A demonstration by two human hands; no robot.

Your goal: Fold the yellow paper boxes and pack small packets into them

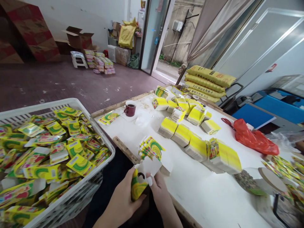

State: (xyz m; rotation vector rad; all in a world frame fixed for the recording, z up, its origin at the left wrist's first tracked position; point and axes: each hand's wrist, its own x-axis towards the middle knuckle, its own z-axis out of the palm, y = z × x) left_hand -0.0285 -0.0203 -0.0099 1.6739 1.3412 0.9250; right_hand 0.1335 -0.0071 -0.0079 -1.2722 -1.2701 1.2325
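Note:
My left hand (pixel 122 196) is wrapped around a small yellow and green carton (pixel 138 189) at the near edge of the table. The carton's top is open, with white flaps standing up and a dark round gap inside. The fingers of my right hand (pixel 161 191) are closed at the carton's right side, by its flap; the thumb has a white covering on its tip. Just beyond my hands, a fanned stack of flat cartons (pixel 152 148) lies on the white tabletop (pixel 190 190). To the left, a white plastic basket (pixel 76 106) holds many yellow cartons.
Bundled stacks of flat cartons (pixel 196 147) run across the table. A dark red mug (pixel 130 109) of dark liquid stands at the far left edge. A red plastic bag (pixel 251 137), red scissors (pixel 227 122) and a container of small grains (pixel 251 182) lie right. Yellow sacks (pixel 206 82) are piled beyond.

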